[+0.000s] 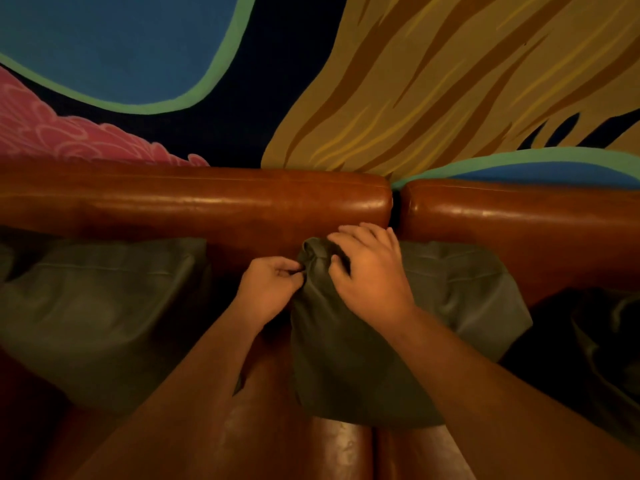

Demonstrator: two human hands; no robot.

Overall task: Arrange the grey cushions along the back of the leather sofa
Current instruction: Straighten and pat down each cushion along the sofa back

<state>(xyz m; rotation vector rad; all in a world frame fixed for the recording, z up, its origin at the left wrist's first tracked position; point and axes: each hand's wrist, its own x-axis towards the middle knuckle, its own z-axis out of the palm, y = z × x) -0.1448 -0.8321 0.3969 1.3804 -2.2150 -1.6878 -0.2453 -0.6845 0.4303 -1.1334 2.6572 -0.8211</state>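
Cushions in grey lay along the seat of the leather sofa (207, 202), and the one in hand, the middle cushion (346, 358), stood propped against the backrest close to the gap between the two back sections. The left hand (266, 292) had its fingers curled together, pinching a fold of fabric at the cushion's upper left corner. The right hand (367, 271) lay over the top of the same corner, fingers loosely spread and pressing the cloth down. A left cushion (104, 306) leaned against the backrest well apart from the middle one, with bare leather between them; a further dark cushion (606, 341) sat at the right edge, its shape hard to make out in the dim light. The bunched corner was the main concern: if released as it stood, it would likely stay crumpled, and the cushion would sit lopsided against the back. The leather looked glossy, so the base might slide forward on the seat and let the cushion slump flat. Spacing was uneven, and the row would read as untidy unless the gap on the left was closed. A painted wall (450, 81) rose behind the sofa.
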